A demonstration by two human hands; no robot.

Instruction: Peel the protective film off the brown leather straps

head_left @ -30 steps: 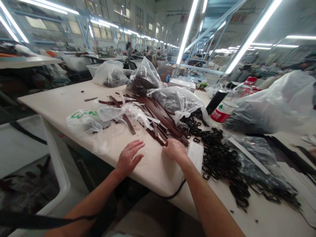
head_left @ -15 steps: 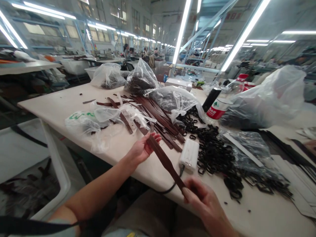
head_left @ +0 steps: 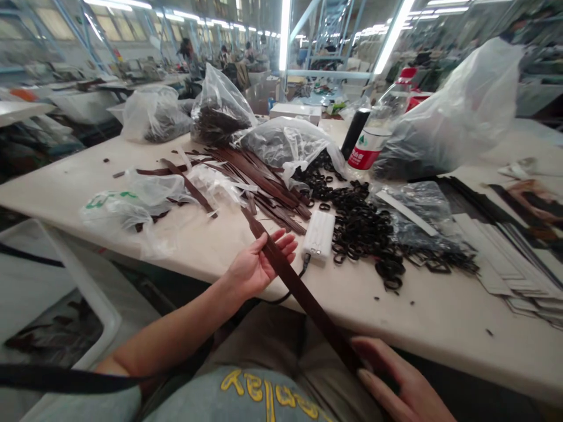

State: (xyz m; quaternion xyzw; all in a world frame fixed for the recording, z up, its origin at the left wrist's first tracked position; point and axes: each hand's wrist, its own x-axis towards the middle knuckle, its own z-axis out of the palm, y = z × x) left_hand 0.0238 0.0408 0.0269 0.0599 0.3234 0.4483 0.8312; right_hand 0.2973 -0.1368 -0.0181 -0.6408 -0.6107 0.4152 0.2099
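A long dark brown strap [head_left: 299,287] runs slantwise between my hands, from the table edge down over my lap. My left hand [head_left: 257,266] holds its upper part, thumb on top and half-spread fingers beneath. The lower part sits between the thumb and fingers of my right hand [head_left: 396,375], close to my body; the strap's near end is hidden there. Just beyond my left hand lies a pile of similar brown straps [head_left: 264,184] on the table. A white box-shaped device [head_left: 319,234] with a black cable stands to its right.
A heap of black loops [head_left: 365,220] lies right of the white device. Plastic bags [head_left: 220,108], a cut bottle [head_left: 366,149] with a red label and a black cylinder [head_left: 355,132] stand farther back. White strips [head_left: 497,258] lie at right, near a blurred hand [head_left: 532,199]. A white bin [head_left: 109,316] stands lower left.
My right hand has drawn down towards my body, and more of the strap now shows between my hands. My left hand stays around it higher up. The view has tilted down and turned right.
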